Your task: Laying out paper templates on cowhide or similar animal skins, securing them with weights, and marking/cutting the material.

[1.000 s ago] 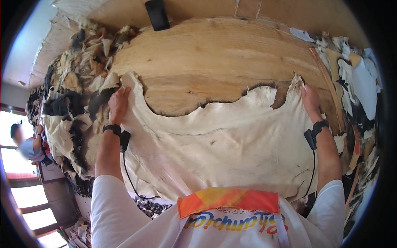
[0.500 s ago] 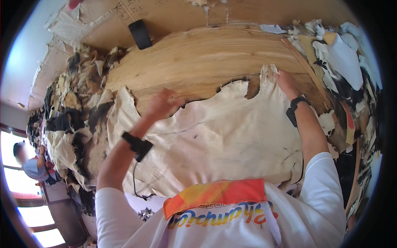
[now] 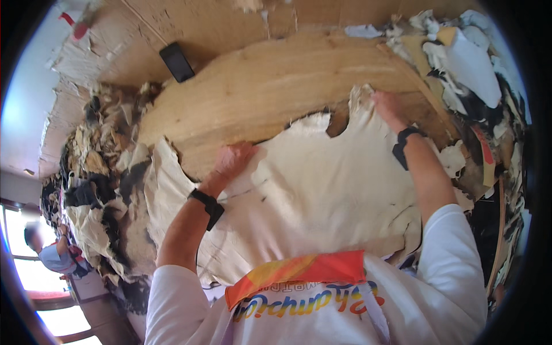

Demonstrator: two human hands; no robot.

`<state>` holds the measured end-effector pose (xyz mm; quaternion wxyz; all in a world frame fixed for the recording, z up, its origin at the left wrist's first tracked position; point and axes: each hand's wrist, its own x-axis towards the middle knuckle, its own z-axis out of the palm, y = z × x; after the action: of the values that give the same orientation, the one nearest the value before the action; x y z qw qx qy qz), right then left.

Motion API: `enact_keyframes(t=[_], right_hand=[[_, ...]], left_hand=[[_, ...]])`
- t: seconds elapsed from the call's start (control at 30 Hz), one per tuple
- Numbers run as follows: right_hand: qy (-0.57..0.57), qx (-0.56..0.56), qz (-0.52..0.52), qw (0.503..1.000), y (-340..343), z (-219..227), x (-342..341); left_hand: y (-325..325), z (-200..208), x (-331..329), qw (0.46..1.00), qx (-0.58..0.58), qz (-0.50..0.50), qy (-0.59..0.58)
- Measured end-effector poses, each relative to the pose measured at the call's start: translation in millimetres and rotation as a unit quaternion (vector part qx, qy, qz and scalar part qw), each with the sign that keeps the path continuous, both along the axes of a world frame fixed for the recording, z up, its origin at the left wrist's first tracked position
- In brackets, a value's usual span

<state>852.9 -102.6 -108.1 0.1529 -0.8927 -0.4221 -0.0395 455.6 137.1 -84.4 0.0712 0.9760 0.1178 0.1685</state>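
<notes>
One hide (image 3: 328,184) spreads bodyward from left grip (image 3: 234,158) and right grip (image 3: 388,108).

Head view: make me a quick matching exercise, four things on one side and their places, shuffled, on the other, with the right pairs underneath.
Things
1. Left hand
2. Right hand
3. Black phone
4. Pale hide

Places
A. On the brown surface, by the far left edge of the wooden board
B. Spread between the bare wood and the white shirt
C. At the hide's far edge, left of the picture's middle
D. At the hide's far right corner

Pairs: 1-C, 2-D, 3-A, 4-B
</notes>
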Motion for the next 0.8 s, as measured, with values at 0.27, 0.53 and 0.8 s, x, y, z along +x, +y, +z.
enact_keyframes(t=[0.27, 0.53, 0.8], right_hand=[[-0.025, 0.026, 0.076, 0.996, -61.1, 107.2, -109.7], [0.061, -0.044, 0.121, 0.99, -184.1, 104.9, -187.0], [0.055, -0.023, 0.088, 0.994, -185.7, 44.7, -212.4]], left_hand=[[-36.4, 77.2, -64.0, 0.988, -0.047, 0.132, 0.07], [-20.9, 55.3, -300.6, 0.895, -0.058, 0.416, 0.149], [19.4, 23.9, -301.7, 0.809, -0.139, 0.563, 0.094]])
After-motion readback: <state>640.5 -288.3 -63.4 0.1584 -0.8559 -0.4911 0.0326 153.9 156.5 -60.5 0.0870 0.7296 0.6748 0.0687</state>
